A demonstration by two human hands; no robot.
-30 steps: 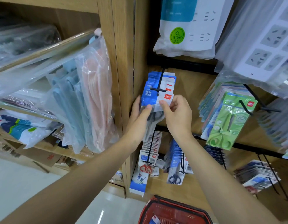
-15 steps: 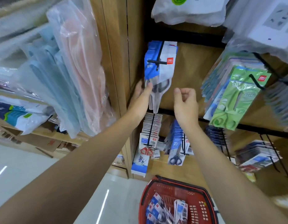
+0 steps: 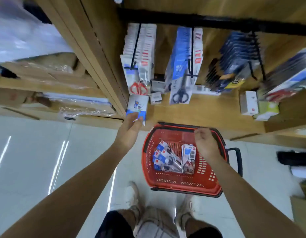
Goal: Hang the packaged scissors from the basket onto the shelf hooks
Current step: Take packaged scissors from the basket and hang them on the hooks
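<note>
A red basket [image 3: 183, 186] stands on the floor in front of my feet. Several blue-and-white packaged scissors [image 3: 163, 158] lie in it, beside a pack with red handles [image 3: 188, 159]. My right hand [image 3: 204, 143] hovers over the basket's far right part, fingers curled with nothing in them. My left hand [image 3: 129, 129] is stretched out left of the basket, fingers apart, its tips in front of a blue-and-white box [image 3: 137, 105] on the bottom shelf. Above, black shelf hooks [image 3: 192, 52] carry rows of scissor packs.
A wooden upright [image 3: 97, 54] divides the shelving left of the hooks. Small white boxes [image 3: 248, 103] sit on the bottom shelf board. The basket's black handle [image 3: 238, 158] sticks out to the right. A dark object [image 3: 293, 158] lies on the white tiled floor.
My view has tipped down from the upper hook to the floor. Both hands have let go of the hung scissor pack and dropped; the right one is now over the basket.
</note>
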